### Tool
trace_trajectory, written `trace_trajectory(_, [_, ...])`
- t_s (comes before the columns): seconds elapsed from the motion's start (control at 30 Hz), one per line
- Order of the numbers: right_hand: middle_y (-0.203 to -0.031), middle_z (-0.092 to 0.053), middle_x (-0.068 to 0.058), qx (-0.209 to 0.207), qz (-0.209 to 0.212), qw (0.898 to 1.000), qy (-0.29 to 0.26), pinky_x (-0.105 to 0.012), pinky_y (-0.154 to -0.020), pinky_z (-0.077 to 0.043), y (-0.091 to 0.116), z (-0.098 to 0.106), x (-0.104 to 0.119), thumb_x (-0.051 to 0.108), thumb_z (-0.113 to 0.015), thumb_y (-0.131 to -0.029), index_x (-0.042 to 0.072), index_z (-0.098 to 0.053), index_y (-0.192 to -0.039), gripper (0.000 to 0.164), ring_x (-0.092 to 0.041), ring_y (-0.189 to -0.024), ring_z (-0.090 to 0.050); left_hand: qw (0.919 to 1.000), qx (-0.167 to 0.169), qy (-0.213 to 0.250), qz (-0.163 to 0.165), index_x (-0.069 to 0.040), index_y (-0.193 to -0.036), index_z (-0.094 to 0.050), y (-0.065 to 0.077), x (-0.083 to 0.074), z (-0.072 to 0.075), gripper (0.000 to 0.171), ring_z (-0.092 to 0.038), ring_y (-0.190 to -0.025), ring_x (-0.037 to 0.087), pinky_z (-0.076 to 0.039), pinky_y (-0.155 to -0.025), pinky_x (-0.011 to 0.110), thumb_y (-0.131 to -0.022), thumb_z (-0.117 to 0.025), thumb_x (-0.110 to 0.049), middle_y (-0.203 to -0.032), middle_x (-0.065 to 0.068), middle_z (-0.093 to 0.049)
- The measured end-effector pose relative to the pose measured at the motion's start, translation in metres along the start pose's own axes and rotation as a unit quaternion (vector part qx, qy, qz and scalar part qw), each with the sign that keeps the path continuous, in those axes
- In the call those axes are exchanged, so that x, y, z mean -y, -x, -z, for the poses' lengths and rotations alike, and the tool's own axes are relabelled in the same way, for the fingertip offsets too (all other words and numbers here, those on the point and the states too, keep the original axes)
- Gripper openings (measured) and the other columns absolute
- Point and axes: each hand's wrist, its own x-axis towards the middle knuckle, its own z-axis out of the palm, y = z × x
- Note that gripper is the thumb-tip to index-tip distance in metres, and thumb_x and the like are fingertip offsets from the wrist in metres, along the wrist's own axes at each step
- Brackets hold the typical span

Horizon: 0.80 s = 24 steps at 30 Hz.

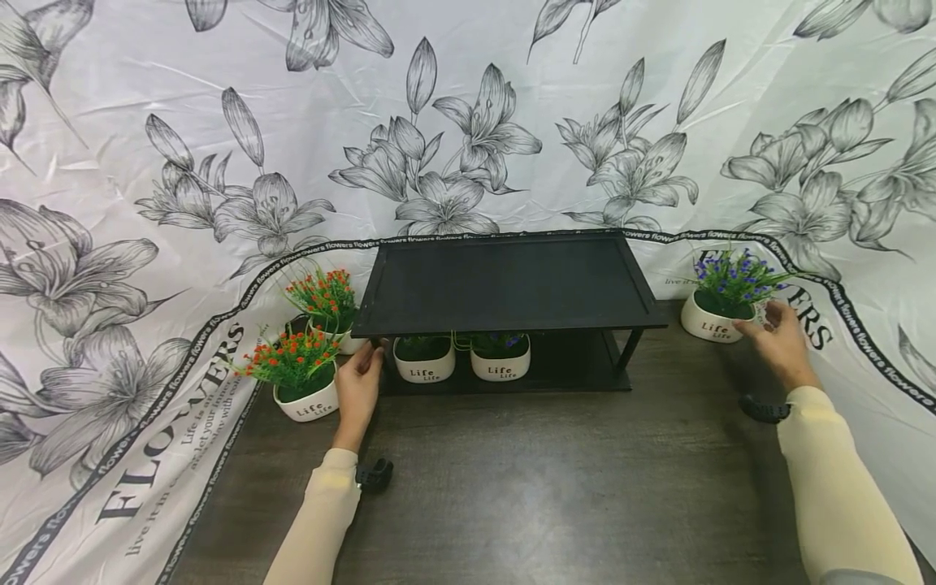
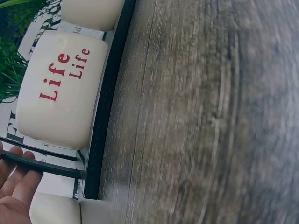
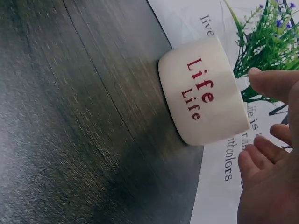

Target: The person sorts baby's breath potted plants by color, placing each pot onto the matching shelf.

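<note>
On the table stands a black two-tier shelf (image 1: 512, 280) with thin posts. My left hand (image 1: 358, 386) is at its left end, its fingers round a slim black post (image 2: 56, 169). Two white pots marked "Life" sit on the lower tier: a left pot (image 1: 424, 367) and a right pot (image 1: 500, 366), their plants partly hidden under the top board. At the right, my right hand (image 1: 784, 345) is spread beside a white pot (image 1: 712, 325) with purple flowers (image 1: 742, 272). Its thumb (image 3: 271, 83) is near the rim, the other fingers apart from it.
Left of the shelf stand two white pots with orange flowers, a front pot (image 1: 307, 400) and a rear pot (image 1: 344, 337), close to my left hand. A white cloth (image 1: 512, 187) printed with lilies hangs behind the dark wooden table (image 1: 541, 487) and along its sides.
</note>
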Motion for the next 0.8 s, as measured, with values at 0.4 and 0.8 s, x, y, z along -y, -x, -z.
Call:
trace_trajectory(0.4, [-0.167, 0.002, -0.047, 0.064, -0.019, 0.998, -0.011, -0.071, -0.126, -0.019, -0.004, -0.012, -0.007, 0.046, -0.058, -0.106, -0.004, 0.024, -0.163, 0.112, -0.062, -0.157, -0.011, 0.9999, 0.005, 0.009, -0.001, 0.001, -0.137, -0.071, -0.001, 0.0, 0.0, 0.037, -0.074, -0.119, 0.037, -0.055, -0.089, 0.009, -0.105, -0.071, -0.016, -0.131, 0.024, -0.072])
trace_trajectory(0.8, [-0.144, -0.039, -0.047, -0.036, -0.004, 0.999, 0.035, -0.066, -0.12, -0.032, -0.006, -0.027, -0.011, 0.028, -0.071, -0.1, -0.012, 0.006, -0.163, 0.107, -0.058, -0.135, -0.041, 1.0, 0.006, -0.006, 0.003, 0.0, -0.139, -0.069, -0.002, 0.001, 0.001, 0.039, -0.073, -0.12, 0.037, -0.06, -0.095, 0.029, -0.106, -0.07, -0.02, -0.134, 0.023, -0.071])
